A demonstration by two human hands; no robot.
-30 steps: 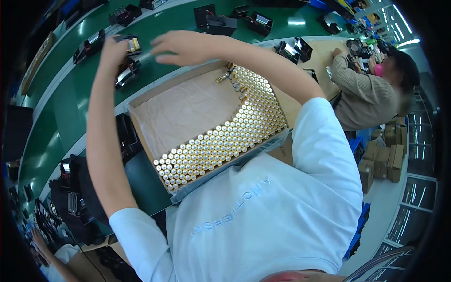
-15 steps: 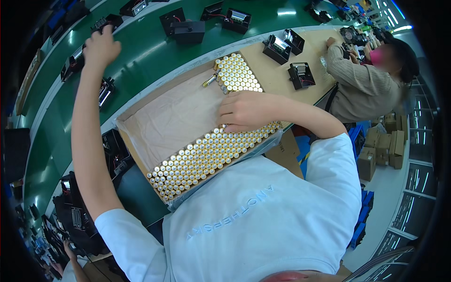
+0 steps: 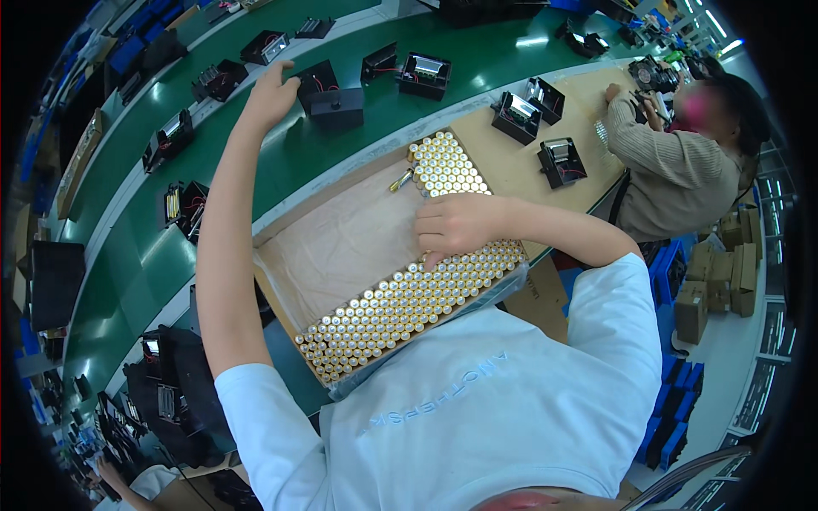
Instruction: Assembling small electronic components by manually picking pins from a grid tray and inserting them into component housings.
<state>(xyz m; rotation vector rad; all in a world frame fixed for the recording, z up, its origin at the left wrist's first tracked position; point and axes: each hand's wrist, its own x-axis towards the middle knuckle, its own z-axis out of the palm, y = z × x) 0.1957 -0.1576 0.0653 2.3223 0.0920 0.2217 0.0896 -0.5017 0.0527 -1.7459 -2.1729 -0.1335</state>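
Observation:
My left hand (image 3: 273,95) reaches over the green conveyor belt, fingers apart and nothing visible in them. It is between a black battery case (image 3: 266,48) with a lighter insert and a larger black case (image 3: 336,108) with its lid raised. My right hand (image 3: 460,225) rests low over the carton (image 3: 285,315) of batteries. Its fingers are curled down, and whatever they hold is hidden. Upright gold-rimmed batteries (image 3: 409,302) fill the carton's near side, and another block (image 3: 449,166) stands at its far right. One loose battery (image 3: 400,180) lies on its side by that block.
More open black cases stand on the belt, one (image 3: 424,75) with red wires. Others (image 3: 562,162) sit on the tan table (image 3: 503,170) right of the carton. At the right, a co-worker (image 3: 682,162) in a beige sweater works. Brown cartons (image 3: 707,272) are stacked behind.
My left hand has moved right, away from the black case it was at, toward the cases farther along. My right hand stays over the batteries, fingers curled. The whole view has shifted slightly.

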